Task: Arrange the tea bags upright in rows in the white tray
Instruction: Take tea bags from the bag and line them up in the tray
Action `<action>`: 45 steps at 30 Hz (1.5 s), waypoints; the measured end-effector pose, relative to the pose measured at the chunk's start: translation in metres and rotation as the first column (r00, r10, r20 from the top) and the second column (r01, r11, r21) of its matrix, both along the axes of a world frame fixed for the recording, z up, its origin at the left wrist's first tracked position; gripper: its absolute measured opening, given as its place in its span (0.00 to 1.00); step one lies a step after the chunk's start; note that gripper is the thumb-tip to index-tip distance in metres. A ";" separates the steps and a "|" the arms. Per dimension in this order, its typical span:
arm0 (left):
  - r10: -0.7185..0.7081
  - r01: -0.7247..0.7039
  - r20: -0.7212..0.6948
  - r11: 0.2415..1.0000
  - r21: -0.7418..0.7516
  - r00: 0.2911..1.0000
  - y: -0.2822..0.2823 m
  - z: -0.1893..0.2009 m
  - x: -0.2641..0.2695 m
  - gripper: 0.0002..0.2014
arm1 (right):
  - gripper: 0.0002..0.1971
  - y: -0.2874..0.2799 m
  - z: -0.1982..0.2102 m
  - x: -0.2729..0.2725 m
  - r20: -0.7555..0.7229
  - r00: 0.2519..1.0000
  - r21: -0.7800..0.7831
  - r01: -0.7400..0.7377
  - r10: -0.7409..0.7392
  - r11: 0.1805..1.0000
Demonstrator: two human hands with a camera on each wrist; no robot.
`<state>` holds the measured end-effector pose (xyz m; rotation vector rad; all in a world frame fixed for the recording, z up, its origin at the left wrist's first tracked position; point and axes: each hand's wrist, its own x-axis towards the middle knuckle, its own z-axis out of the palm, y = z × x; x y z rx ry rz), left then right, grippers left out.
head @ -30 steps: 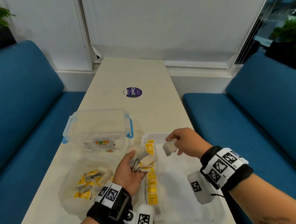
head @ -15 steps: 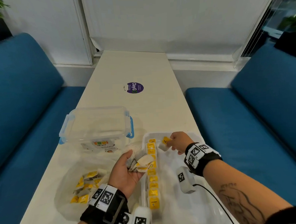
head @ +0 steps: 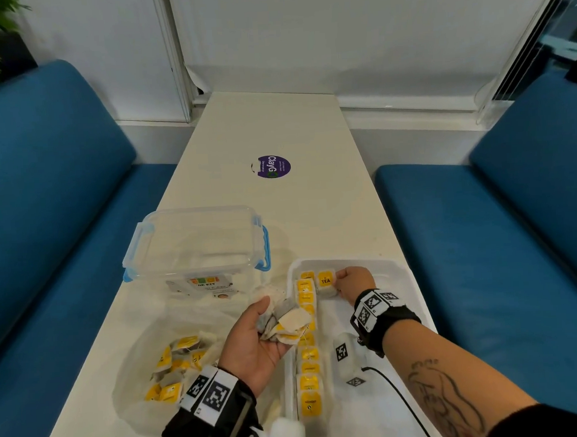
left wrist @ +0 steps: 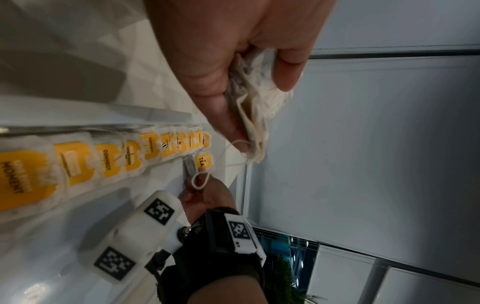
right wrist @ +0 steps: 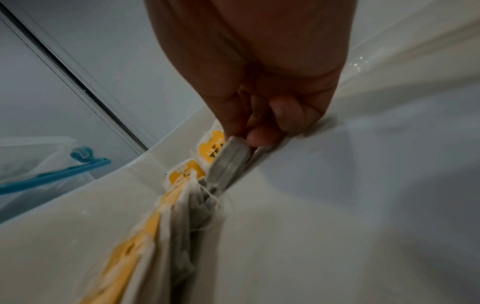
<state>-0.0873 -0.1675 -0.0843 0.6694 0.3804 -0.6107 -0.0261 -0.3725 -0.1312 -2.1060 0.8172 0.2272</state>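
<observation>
White tray (head: 404, 272) — tea-bag row (head: 308, 351); right hand (head: 354, 281) pinching TEA bag (head: 326, 282); left hand (head: 253, 343) clutching spare bags (head: 287, 323).

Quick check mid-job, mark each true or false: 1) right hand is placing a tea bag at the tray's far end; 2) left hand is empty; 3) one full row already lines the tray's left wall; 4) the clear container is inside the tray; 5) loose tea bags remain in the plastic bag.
1. True: the right hand pinches the TEA-tagged tea bag at the far end of the white tray.
2. False: the left hand holds a bunch of tea bags.
3. True: the row of tea bags runs along it.
4. False: the clear container sits on the table.
5. True: loose tea bags lie in the plastic bag.
</observation>
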 end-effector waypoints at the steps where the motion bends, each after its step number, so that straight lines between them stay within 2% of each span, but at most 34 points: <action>1: -0.002 0.002 0.001 1.000 0.000 1.000 0.000 0.001 0.000 0.12 | 0.09 0.000 -0.001 0.001 0.003 1.000 -0.004 0.019 -0.019 1.000; 3: -0.007 0.007 0.002 1.000 -0.005 1.000 -0.001 0.002 -0.001 0.12 | 0.10 0.000 -0.001 0.001 -0.015 0.999 -0.050 0.034 -0.034 0.998; 8: -0.010 0.010 -0.008 1.000 -0.016 1.000 -0.003 0.004 -0.004 0.12 | 0.13 0.000 0.002 -0.001 -0.106 0.994 -0.164 -0.045 0.028 0.985; 13: -0.022 0.022 -0.009 1.000 -0.010 1.000 -0.003 0.004 -0.009 0.16 | 0.08 0.000 0.001 -0.002 -0.086 0.996 -0.113 0.009 -0.019 0.994; 14: -0.023 0.023 -0.008 1.000 -0.010 1.000 -0.003 0.004 -0.010 0.16 | 0.07 -0.001 0.001 -0.004 -0.057 0.997 -0.104 0.044 -0.050 0.994; 18: -0.027 0.027 -0.005 1.000 -0.011 1.000 -0.001 0.007 -0.012 0.18 | 0.11 -0.007 0.018 -0.016 0.166 0.956 0.098 0.229 -0.243 0.968; 20: -0.034 0.034 -0.008 0.999 -0.008 0.999 -0.001 0.009 -0.014 0.18 | 0.08 -0.006 0.041 -0.028 0.261 0.937 0.168 0.193 -0.233 0.967; 22: -0.045 0.045 -0.012 0.999 -0.013 0.999 -0.003 0.013 -0.015 0.17 | 0.05 0.003 0.075 -0.047 0.343 0.938 0.206 -0.020 -0.053 0.978; 23: -0.051 0.051 -0.014 0.999 -0.017 0.999 -0.003 0.014 -0.016 0.16 | 0.08 0.008 0.092 -0.058 0.377 0.922 0.197 -0.167 0.083 0.966; 26: -0.049 0.049 -0.006 0.999 -0.018 0.999 -0.005 0.018 -0.019 0.16 | 0.20 0.021 0.125 -0.089 0.353 0.783 0.046 -0.561 0.512 0.826; 28: -0.056 0.056 -0.002 0.998 -0.018 0.998 -0.006 0.020 -0.021 0.17 | 0.23 0.027 0.125 -0.102 0.250 0.688 -0.126 -0.675 0.682 0.727; 29: -0.065 0.065 -0.004 0.998 -0.014 0.998 -0.006 0.020 -0.022 0.18 | 0.22 0.028 0.123 -0.106 0.231 0.676 -0.178 -0.678 0.700 0.713; 33: -0.107 0.107 -0.001 0.994 0.001 0.994 -0.010 0.023 -0.027 0.18 | 0.11 0.032 0.115 -0.117 0.331 0.702 -0.158 -0.617 0.631 0.771; 38: -0.142 0.142 -0.013 0.990 0.011 0.990 -0.012 0.026 -0.034 0.16 | 0.03 0.026 0.114 -0.119 0.343 0.733 -0.113 -0.589 0.588 0.800; 39: -0.147 0.147 -0.018 0.989 0.018 0.989 -0.012 0.026 -0.034 0.17 | 0.02 0.026 0.116 -0.119 0.356 0.736 -0.085 -0.588 0.576 0.804; 41: -0.159 0.160 -0.027 0.987 0.018 0.987 -0.010 0.025 -0.034 0.18 | 0.10 0.025 0.117 -0.118 0.376 0.754 -0.040 -0.568 0.539 0.822; 45: -0.139 0.140 -0.043 0.990 0.019 0.989 -0.008 0.025 -0.034 0.17 | 0.08 0.026 0.124 -0.114 0.427 0.854 0.153 -0.391 0.296 0.908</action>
